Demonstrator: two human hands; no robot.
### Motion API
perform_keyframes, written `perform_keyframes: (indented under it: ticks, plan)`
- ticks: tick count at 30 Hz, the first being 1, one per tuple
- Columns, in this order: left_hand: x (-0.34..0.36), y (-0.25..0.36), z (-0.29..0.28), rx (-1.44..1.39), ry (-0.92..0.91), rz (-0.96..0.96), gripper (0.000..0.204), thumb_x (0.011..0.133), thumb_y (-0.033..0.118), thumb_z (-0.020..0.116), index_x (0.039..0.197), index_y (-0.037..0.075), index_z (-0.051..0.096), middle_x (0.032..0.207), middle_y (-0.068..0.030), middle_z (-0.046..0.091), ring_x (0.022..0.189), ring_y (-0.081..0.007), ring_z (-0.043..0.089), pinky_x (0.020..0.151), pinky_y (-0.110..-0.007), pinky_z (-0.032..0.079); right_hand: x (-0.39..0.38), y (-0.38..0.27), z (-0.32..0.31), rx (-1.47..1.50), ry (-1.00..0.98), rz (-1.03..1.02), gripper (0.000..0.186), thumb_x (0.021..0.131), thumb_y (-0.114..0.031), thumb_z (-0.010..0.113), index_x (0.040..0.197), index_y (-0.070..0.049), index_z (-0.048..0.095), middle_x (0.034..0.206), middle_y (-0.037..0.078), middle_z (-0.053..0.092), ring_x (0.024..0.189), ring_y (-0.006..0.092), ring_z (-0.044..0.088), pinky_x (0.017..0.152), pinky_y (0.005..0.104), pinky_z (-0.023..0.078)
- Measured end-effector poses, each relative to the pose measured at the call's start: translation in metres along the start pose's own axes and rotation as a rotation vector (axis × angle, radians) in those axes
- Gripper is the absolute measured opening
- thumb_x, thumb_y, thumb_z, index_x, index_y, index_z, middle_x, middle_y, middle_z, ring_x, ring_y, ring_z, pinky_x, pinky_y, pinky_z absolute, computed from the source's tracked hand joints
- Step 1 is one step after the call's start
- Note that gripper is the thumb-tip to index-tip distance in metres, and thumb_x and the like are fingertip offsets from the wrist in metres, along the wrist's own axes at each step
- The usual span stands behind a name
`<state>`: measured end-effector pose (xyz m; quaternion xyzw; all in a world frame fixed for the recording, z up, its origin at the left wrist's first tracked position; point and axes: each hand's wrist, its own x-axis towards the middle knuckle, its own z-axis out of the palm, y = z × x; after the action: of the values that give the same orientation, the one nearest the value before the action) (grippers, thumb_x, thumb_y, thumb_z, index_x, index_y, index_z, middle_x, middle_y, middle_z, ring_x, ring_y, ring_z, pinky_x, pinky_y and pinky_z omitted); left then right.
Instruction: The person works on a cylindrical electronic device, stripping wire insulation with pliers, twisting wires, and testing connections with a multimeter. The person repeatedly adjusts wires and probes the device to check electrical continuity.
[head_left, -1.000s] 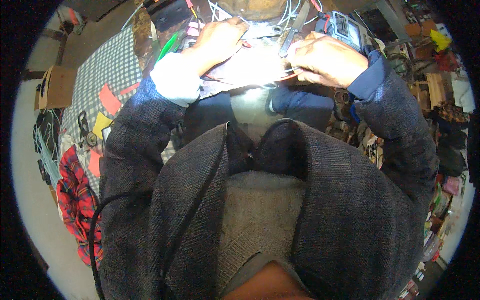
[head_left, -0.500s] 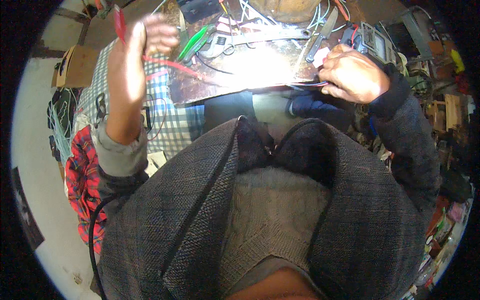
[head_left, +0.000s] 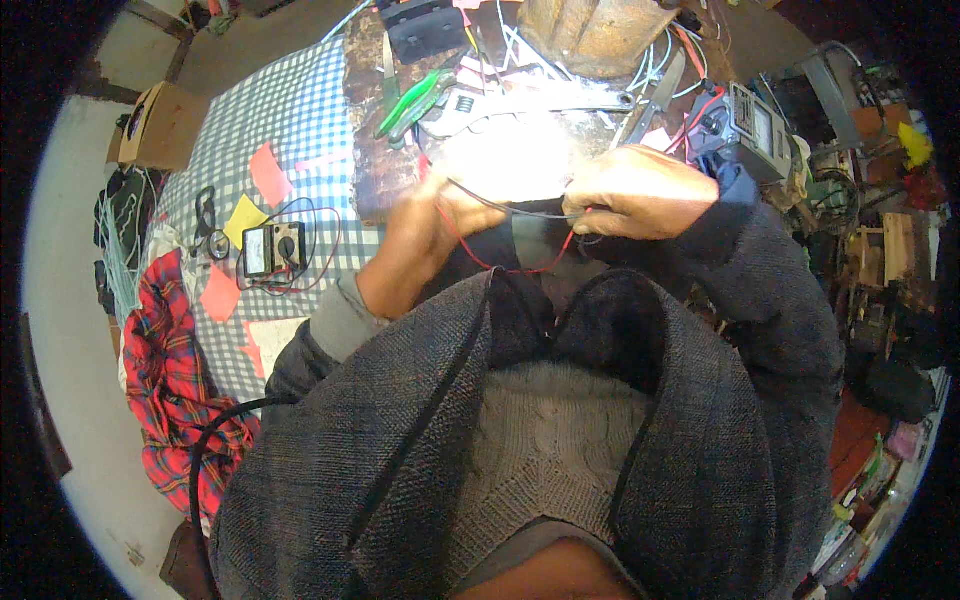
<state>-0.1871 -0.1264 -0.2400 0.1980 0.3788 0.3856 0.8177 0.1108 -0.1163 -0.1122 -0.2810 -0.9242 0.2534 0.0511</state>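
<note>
Legible text, brands, numbers or signs: none. Grey boxy meter (head_left: 760, 125), upper right: fine marks on its face, too small to read. Small dark meter (head_left: 289, 240), on checked cloth (head_left: 318, 92): pale dial, any markings likewise too small to read.

On the worktop (head_left: 368, 185), the wrench (head_left: 540, 103) lies left of the knife (head_left: 656, 102).

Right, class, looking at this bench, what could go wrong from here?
The red wire sags in a loop between the left hand and right hand, so it might snag. The knife lies just beyond the right hand; a careless reach could cause a cut. Glare washes out part of the tabletop, so small details might be missed.
</note>
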Motion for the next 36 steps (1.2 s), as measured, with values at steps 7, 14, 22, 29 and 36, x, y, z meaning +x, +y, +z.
perform_keyframes:
  ticks: [7,14,22,29,36]
  plan:
    - [0.006,0.064,-0.003,-0.21,0.131,0.332,0.026,0.107,0.025,0.059,0.119,0.002,0.063,0.083,-0.0011,0.058,0.091,-0.0228,0.062,0.081,-0.041,0.052,-0.014,-0.012,-0.004,-0.093,-0.005,0.082,0.02,0.09,-0.024,0.072,0.098,-0.006,0.07,0.096,0.014,0.07,0.096,0.0369,0.069,0.083,0.0464,0.053]
    - [-0.067,0.085,0.094,0.338,0.048,0.73,0.033,0.114,0.031,0.046,0.119,0.0,0.052,0.069,-0.0029,0.048,0.069,-0.0208,0.061,0.069,-0.033,0.05,-0.005,-0.025,-0.023,0.044,0.503,0.114,0.032,0.095,-0.023,0.071,0.12,-0.002,0.07,0.103,0.016,0.069,0.098,0.0372,0.069,0.088,0.0428,0.054]
    - [-0.042,0.049,0.162,0.412,-0.486,0.555,0.022,0.114,0.018,0.044,0.121,-0.001,0.054,0.081,-0.011,0.062,0.077,-0.0208,0.067,0.072,-0.033,0.056,0.008,-0.075,-0.013,0.809,0.933,0.255,0.02,0.107,-0.017,0.059,0.112,0.002,0.063,0.086,0.013,0.07,0.054,0.0162,0.065,0.05,0.0304,0.051]
    - [-0.023,0.037,0.178,0.615,-0.411,0.48,0.025,0.115,0.021,0.047,0.12,-0.001,0.059,0.095,-0.0093,0.069,0.085,-0.0157,0.068,0.077,-0.03,0.056,-0.011,-0.068,-0.014,0.896,1.162,0.323,0.027,0.108,-0.017,0.057,0.121,0.005,0.065,0.081,0.007,0.072,0.063,0.013,0.068,0.058,0.0281,0.054]
    - [0.012,0.054,0.192,0.745,-0.299,0.497,0.028,0.113,0.02,0.046,0.122,-0.001,0.063,0.105,-0.0111,0.075,0.084,-0.0156,0.07,0.073,-0.027,0.055,-0.048,-0.014,-0.007,0.492,1.373,0.365,0.018,0.102,-0.012,0.059,0.104,0.003,0.067,0.089,0.006,0.068,0.077,0.0114,0.064,0.066,0.0272,0.05]
